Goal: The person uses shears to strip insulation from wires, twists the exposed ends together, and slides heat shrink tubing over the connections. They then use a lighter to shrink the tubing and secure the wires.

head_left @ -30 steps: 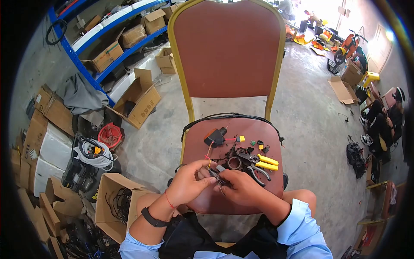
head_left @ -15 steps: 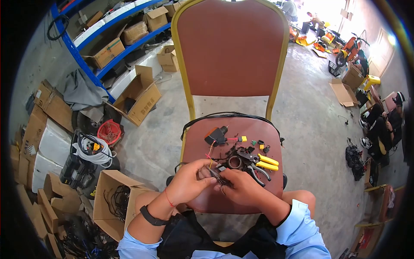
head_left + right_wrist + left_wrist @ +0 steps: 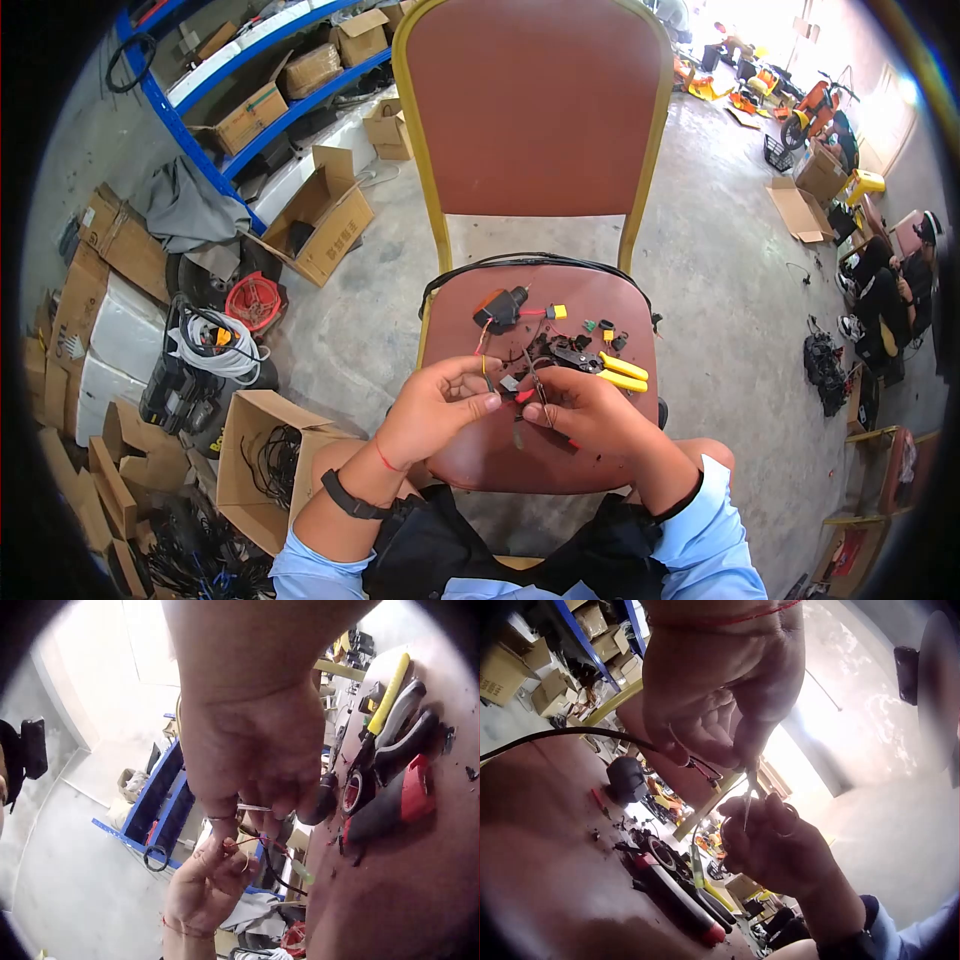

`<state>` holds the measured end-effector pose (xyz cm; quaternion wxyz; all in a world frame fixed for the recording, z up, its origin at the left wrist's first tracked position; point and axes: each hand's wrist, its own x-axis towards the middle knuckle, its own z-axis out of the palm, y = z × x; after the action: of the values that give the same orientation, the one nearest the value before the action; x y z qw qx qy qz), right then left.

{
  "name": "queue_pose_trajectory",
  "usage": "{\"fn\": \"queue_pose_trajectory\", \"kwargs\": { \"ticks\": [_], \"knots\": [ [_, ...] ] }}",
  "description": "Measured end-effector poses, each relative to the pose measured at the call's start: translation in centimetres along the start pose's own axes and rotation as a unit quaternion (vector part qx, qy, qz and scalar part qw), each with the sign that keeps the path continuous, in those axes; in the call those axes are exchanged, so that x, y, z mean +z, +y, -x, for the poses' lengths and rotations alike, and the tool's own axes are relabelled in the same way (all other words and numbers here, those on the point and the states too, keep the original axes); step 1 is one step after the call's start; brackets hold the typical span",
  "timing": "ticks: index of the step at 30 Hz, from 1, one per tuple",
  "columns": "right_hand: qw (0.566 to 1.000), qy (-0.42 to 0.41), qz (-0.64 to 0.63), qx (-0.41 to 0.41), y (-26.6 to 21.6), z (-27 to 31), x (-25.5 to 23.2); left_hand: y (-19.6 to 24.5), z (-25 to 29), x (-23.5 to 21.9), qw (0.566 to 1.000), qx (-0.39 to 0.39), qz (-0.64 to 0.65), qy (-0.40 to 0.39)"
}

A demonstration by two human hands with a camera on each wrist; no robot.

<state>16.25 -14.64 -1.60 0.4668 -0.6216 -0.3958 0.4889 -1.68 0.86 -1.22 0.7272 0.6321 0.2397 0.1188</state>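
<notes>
Over the chair seat point(image 3: 480, 475), my left hand point(image 3: 440, 405) pinches thin wires between thumb and fingertips. A yellow wire point(image 3: 484, 362) runs from there towards a black lamp with an orange lens point(image 3: 500, 310). My right hand point(image 3: 590, 415), close beside it, holds what looks like small scissors point(image 3: 253, 808), its fingers curled at the loops. Their pale metal blades point(image 3: 748, 806) reach to the left fingertips. From the left hand a black cable point(image 3: 570, 732) leads away, and a red wire point(image 3: 259, 839) ends near a clear greenish sleeve point(image 3: 302, 871). Fingers hide the wire ends.
On the seat lie yellow-handled wire strippers point(image 3: 622, 372), a tape roll point(image 3: 352, 792), a red-and-black handled tool point(image 3: 679, 900), a yellow connector point(image 3: 557, 312) and black scraps. The chair back point(image 3: 535, 110) stands ahead. Open cardboard boxes point(image 3: 265, 470) stand left; a seated person point(image 3: 890, 290) is at right.
My hands have drawn slightly apart, the right one shifting right and covering the strippers' grey handle. Red parts of the tool on the seat now show around the right hand.
</notes>
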Motion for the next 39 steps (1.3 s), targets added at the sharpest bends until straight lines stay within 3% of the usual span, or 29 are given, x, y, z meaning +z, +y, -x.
{"fn": "queue_pose_trajectory", "kwargs": {
  "ticks": [2, 5, 8, 11, 17, 20, 29, 35, 39],
  "knots": [
    [0.999, -0.007, -0.037, -0.022, 0.7, -0.4, -0.1, 0.1, -0.1, 0.0, 0.999, -0.004, 0.051, -0.003],
    [0.998, -0.035, -0.048, 0.014, 0.0, -0.3, -0.4, 0.4, 0.0, 0.0, 0.994, -0.025, 0.103, -0.005],
    [0.997, -0.054, 0.012, 0.05, -0.4, -0.2, -0.6, -0.3, -0.1, -0.5, 0.986, -0.02, 0.162, -0.026],
    [0.998, -0.034, -0.032, 0.044, -1.0, 0.2, -0.1, -0.3, 0.0, -0.5, 0.986, -0.012, 0.161, -0.033],
    [0.998, 0.041, 0.047, 0.013, 0.0, 0.0, 0.7, -0.3, 0.0, -0.7, 0.979, -0.007, 0.201, -0.038],
    [0.981, 0.06, 0.172, -0.065, -0.8, 0.6, 0.9, -0.1, 0.1, -0.7, 0.978, -0.013, 0.206, -0.039],
    [0.917, 0.163, 0.246, -0.269, 0.7, -0.5, 0.8, -0.5, -0.2, -0.5, 0.98, 0.007, 0.199, -0.022],
    [0.931, 0.138, 0.255, -0.22, 0.2, -0.1, 1.0, -0.7, -0.3, -0.2, 0.991, 0.037, 0.129, 0.011],
    [0.899, 0.149, 0.325, -0.255, -0.2, -0.1, 1.1, -0.9, -0.2, -0.2, 0.99, 0.037, 0.131, 0.023]
  ]
}}
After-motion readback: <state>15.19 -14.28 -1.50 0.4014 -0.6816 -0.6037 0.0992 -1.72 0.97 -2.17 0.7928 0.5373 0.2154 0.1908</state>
